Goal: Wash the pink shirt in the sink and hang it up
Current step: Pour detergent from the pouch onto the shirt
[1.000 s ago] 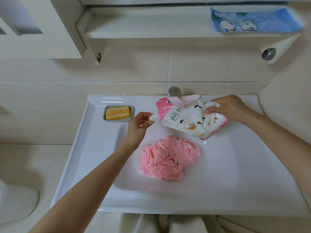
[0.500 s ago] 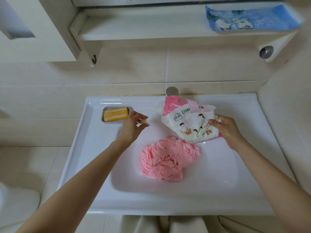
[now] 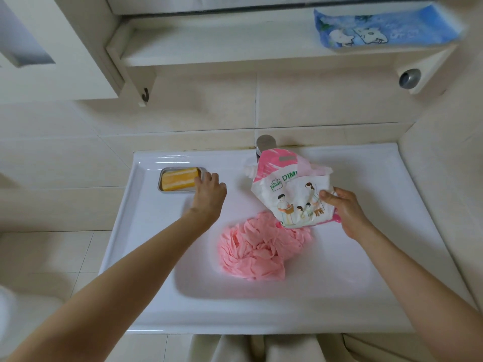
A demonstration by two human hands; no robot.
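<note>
Here, right hand [image 3: 342, 210] grips the lower right edge of a soft white-and-pink detergent pouch [image 3: 290, 194], thumb on its face, fingers hidden behind it. Pouch held tilted above the basin; its top hides most of the metal tap [image 3: 265, 142]. Print: cartoon family at a washtub, green letters "DIMI", the rest cut off by a fold. Left hand [image 3: 209, 194] palm down, fingers bent, tips at the right end of a steel soap dish [image 3: 167, 190]; cannot tell whether it holds anything. Dish carries a rectangular yellow-orange bar of soap [image 3: 179, 178]. Pink shirt [image 3: 258, 246] lies crumpled in thin folds in the glossy white sink [image 3: 146, 257], just under the pouch. Shelf [image 3: 222, 48] above carries a blue printed tray [image 3: 386, 27], pattern blurred
</note>
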